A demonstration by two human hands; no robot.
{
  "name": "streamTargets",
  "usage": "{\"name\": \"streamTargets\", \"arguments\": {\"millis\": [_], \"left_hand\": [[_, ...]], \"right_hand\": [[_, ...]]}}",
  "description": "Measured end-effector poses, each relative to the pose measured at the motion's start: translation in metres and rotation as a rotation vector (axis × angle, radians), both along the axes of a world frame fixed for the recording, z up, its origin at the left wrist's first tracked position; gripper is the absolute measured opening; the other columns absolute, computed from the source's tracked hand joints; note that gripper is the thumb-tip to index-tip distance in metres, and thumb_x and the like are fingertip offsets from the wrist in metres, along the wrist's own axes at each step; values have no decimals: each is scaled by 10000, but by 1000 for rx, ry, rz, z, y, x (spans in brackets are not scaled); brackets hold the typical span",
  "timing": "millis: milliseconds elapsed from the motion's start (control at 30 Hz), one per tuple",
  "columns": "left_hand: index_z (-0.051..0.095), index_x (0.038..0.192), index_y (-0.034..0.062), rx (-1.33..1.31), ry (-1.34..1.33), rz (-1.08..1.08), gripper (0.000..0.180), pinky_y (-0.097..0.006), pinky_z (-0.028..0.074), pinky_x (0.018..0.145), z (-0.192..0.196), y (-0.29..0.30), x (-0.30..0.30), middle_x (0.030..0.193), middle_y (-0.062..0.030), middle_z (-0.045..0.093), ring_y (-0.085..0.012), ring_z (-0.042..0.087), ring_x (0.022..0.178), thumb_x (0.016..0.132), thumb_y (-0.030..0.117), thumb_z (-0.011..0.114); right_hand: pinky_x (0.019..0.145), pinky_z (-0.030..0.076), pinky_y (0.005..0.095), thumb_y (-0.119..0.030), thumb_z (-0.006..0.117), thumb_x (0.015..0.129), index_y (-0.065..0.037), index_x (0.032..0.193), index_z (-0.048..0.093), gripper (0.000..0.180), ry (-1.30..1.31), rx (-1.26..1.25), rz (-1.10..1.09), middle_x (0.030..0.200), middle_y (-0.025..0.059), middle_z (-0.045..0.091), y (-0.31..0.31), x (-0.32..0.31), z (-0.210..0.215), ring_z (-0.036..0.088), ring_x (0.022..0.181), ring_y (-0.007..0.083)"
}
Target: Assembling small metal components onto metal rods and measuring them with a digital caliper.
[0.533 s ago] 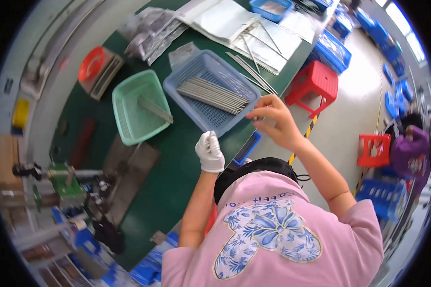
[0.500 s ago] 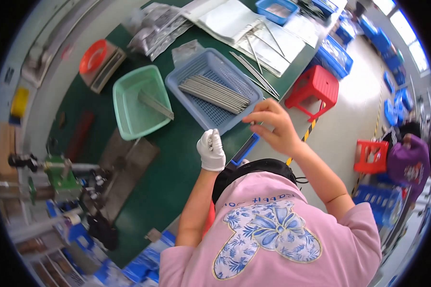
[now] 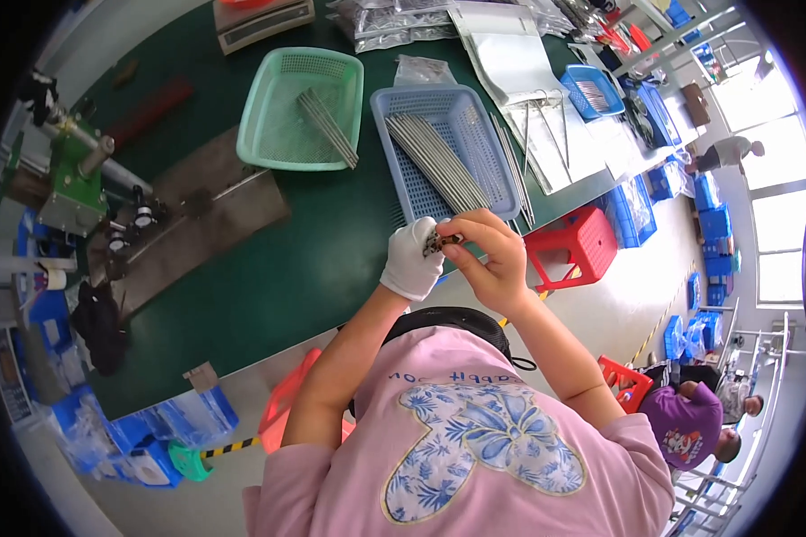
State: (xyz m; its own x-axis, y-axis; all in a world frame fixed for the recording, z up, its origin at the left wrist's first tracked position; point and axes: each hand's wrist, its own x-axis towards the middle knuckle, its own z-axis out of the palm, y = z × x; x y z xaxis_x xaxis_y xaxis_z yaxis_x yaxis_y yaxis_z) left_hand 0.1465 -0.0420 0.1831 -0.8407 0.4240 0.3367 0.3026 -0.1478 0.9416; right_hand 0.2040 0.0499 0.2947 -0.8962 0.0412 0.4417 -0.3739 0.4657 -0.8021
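Observation:
My left hand (image 3: pixel 409 262), in a white glove, is closed around a small cluster of metal pieces (image 3: pixel 433 242) that look like rod ends seen end-on; their length is hidden. My bare right hand (image 3: pixel 493 261) meets it, thumb and fingers pinched on a small dark piece at the cluster. Just beyond both hands stands a blue plastic basket (image 3: pixel 384 106) with a row of thin metal rods (image 3: pixel 437 161) lying slantwise in it. To its left, a light green basket (image 3: pixel 252 134) holds a few similar rods (image 3: pixel 329 127).
Loose rods (image 3: pixel 513 170) lie right of the blue basket, beside an open binder (image 3: pixel 510 67). On the left are a steel plate (image 3: pixel 197 228) and a green fixture (image 3: pixel 76 183) with dial gauges. A scale (image 3: pixel 264 25) stands at the back, a red stool (image 3: pixel 582 246) right of the table.
My right hand has come left to my gloved left hand; they were apart and now touch at the metal pieces. The whole view has turned, showing more of the left table and room.

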Motion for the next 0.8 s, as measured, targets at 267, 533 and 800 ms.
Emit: {"name": "streamTargets", "arguments": {"millis": [267, 533, 800], "left_hand": [[460, 701, 52, -61, 134, 46, 108, -412, 395, 502, 9, 2, -5, 612, -144, 499, -356, 496, 566, 679, 82, 561], [467, 709, 64, -74, 114, 40, 106, -417, 405, 513, 15, 7, -7, 607, -132, 506, -354, 509, 589, 672, 91, 562], [464, 698, 67, -28, 150, 49, 111, -416, 406, 509, 11, 11, -6, 610, -130, 509, -352, 511, 583, 680, 107, 565]], "right_hand": [[690, 448, 251, 35, 597, 757, 40, 951, 583, 194, 14, 34, -31, 891, 111, 568, 4, -1, 2, 560, 776, 173], [701, 438, 243, 43, 585, 762, 46, 938, 583, 175, -32, 91, -29, 888, 109, 572, 9, -5, 10, 552, 770, 158], [640, 458, 258, 59, 584, 736, 45, 914, 580, 179, -30, 259, 0, 850, 124, 573, 5, -9, 13, 565, 702, 187]]}}
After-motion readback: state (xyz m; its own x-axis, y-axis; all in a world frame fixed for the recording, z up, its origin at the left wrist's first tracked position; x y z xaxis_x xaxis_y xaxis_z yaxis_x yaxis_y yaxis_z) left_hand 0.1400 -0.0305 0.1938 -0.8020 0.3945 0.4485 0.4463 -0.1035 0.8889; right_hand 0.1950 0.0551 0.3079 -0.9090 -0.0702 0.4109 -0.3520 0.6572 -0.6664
